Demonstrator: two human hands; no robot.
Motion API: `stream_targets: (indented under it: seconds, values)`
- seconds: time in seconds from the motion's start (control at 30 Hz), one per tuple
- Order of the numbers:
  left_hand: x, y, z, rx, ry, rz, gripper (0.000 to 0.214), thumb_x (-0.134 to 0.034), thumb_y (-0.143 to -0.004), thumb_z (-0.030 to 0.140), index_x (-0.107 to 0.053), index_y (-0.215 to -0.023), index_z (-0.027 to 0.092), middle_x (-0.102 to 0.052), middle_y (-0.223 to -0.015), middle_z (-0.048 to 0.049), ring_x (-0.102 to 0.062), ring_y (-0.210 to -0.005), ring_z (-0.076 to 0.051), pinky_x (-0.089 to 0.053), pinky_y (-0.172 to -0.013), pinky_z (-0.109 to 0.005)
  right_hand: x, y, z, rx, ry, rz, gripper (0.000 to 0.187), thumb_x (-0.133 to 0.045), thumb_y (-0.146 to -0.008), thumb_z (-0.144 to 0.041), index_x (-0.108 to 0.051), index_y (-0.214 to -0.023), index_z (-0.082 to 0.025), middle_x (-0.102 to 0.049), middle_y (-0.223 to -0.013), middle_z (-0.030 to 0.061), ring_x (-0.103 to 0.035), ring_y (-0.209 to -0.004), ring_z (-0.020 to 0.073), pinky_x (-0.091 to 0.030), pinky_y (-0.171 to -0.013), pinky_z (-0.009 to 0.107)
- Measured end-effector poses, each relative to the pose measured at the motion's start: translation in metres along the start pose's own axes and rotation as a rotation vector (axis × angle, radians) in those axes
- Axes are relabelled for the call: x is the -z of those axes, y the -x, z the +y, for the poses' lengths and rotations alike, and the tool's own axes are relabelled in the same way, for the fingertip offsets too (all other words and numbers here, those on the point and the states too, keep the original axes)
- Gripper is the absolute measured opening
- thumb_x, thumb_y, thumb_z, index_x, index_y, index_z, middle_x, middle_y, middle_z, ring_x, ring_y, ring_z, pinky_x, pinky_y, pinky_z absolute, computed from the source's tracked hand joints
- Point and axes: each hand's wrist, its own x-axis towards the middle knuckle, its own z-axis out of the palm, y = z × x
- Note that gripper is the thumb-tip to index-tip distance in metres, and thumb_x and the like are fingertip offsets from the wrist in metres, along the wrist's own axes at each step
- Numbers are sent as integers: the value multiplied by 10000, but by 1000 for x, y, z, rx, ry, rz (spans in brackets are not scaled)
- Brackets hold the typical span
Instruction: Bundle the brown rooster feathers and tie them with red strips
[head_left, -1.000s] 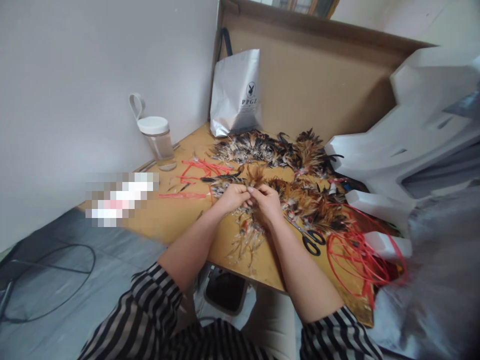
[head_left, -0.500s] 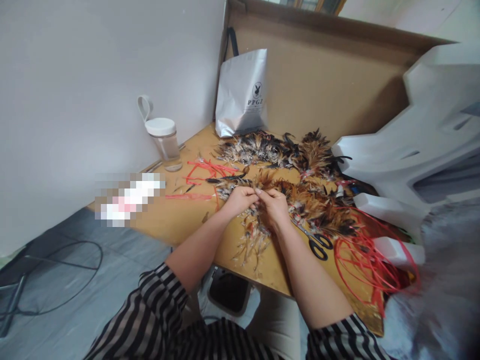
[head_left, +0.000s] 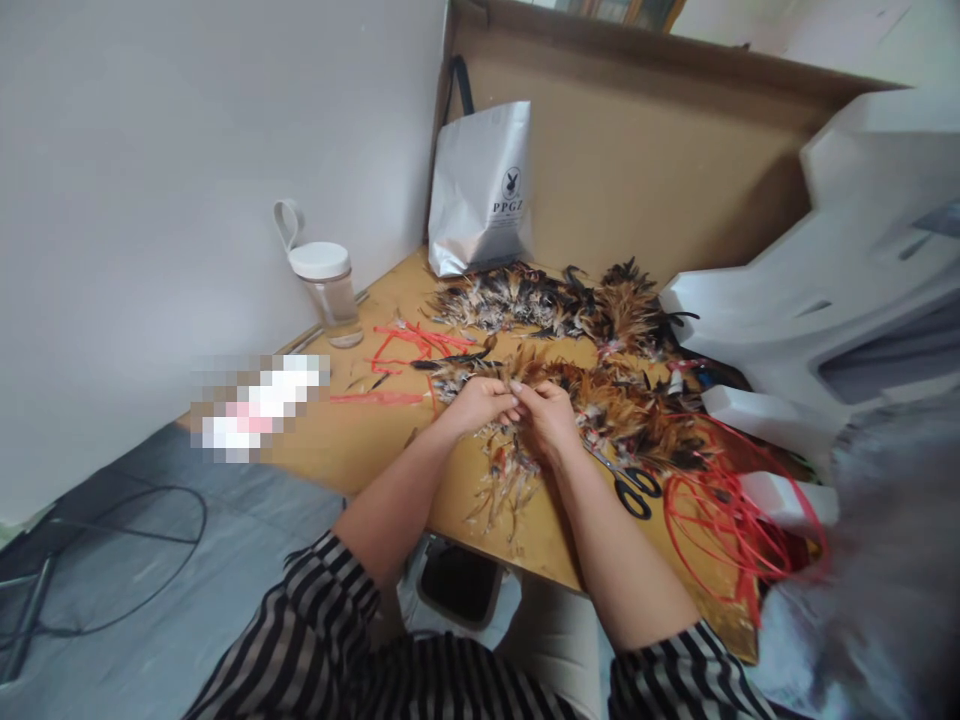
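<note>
My left hand (head_left: 484, 402) and my right hand (head_left: 547, 410) meet fingertip to fingertip over the table, each closed in a pinch. Feathers show around the fingers, so a small feather bunch seems to be between them, though the fingers hide most of it. Brown and black feathers (head_left: 637, 400) lie in a row just behind and right of my hands. Below the hands, pale-stemmed feathers (head_left: 504, 480) are scattered near the front edge. Black-handled scissors (head_left: 636, 490) rest right of my right wrist, blades partly under the feathers.
A second feather row (head_left: 525, 300) lies farther back, before a silver bag (head_left: 480, 190). Red plastic strips (head_left: 420, 345) lie at left; a red strip tangle (head_left: 720, 530) is at right. A lidded cup (head_left: 334, 300) stands by the wall. White foam pieces (head_left: 780, 260) lean at right.
Almost nothing differs. My fingers stay pinched together with only a slight shift, and the whole view has moved a little.
</note>
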Motion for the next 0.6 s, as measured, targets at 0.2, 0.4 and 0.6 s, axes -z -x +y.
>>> stream_targets:
  seconds: [0.2, 0.4, 0.6]
  values:
    - [0, 0, -2, 0, -7, 5, 131, -615, -655, 219, -633, -638, 91, -629, -564, -45, -532, -465, -79, -430, -501, -198, 5, -3, 2, 6, 67, -46, 354, -703, -552, -445, -491, -520, -163, -471, -447, -52, -393, -404, 65, -295, -407, 207]
    - [2, 0, -2, -52, -41, 61, 217, -639, -659, 312, -637, -626, 97, -599, -540, -32, -502, -445, -67, -398, -463, -184, 3, -3, -2, -25, -38, -82, 302, -682, -588, -436, -543, -593, -168, -518, -482, -39, -456, -441, 77, -363, -454, 207]
    - [14, -5, -2, -103, 293, 260, 239, -683, -637, 281, -637, -775, 91, -637, -672, -42, -517, -510, -45, -388, -467, -147, 18, -12, -14, -13, 89, 36, 306, -644, -607, -426, -642, -778, -172, -599, -591, -7, -474, -478, 84, -351, -443, 195]
